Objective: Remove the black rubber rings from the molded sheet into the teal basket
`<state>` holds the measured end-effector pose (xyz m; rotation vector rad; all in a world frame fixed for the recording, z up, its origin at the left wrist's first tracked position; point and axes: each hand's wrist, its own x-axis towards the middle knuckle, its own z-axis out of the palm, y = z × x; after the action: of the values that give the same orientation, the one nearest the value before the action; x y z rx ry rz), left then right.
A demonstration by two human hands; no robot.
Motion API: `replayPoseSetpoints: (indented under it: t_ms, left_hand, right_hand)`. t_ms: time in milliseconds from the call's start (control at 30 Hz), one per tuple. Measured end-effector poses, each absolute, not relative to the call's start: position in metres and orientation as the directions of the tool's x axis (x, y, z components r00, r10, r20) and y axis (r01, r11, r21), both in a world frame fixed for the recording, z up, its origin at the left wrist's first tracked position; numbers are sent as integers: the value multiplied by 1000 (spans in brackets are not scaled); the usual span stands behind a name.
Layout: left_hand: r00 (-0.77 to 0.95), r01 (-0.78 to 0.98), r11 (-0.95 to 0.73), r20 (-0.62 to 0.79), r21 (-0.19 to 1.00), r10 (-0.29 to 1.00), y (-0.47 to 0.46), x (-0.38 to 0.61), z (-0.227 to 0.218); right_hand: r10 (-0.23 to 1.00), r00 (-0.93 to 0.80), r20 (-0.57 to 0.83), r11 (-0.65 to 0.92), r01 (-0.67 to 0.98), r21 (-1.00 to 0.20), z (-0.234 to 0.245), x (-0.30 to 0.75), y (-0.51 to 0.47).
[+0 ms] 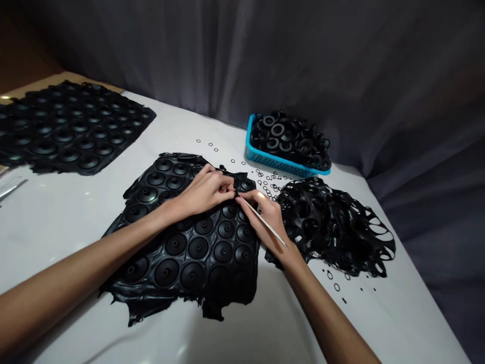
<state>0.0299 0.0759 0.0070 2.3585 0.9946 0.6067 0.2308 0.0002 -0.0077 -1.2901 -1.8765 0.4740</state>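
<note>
A black moulded rubber sheet (pixel 189 247) with rows of round cup shapes lies in front of me on the white table (pixel 56 217). My left hand (pixel 206 192) rests on its far part, fingers curled and pinching at one round piece near the sheet's upper right edge. My right hand (pixel 265 215) is closed around a thin pale stick tool (pixel 261 220), whose tip meets the same spot by the left fingertips.
A heap of black rubber webbing with cut-out holes (pixel 333 227) lies right of my hands. A blue basket (pixel 265 159) full of black rings stands behind it. Small loose rings (pixel 265 182) are scattered between. Another moulded sheet (pixel 71 126) lies far left. A grey curtain hangs behind.
</note>
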Motion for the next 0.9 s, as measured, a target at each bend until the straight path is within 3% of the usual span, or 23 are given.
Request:
replayPoseSetpoints:
  t_ms: [633, 900]
  left_hand:
    - [627, 504, -592, 205, 629, 752, 75, 30, 5]
    - [636, 447, -620, 258, 645, 728, 79, 29, -3]
  right_hand:
    - [935, -155, 320, 346, 598, -723, -5, 230, -1]
    - [915, -171, 364, 382, 657, -651, -8, 224, 0]
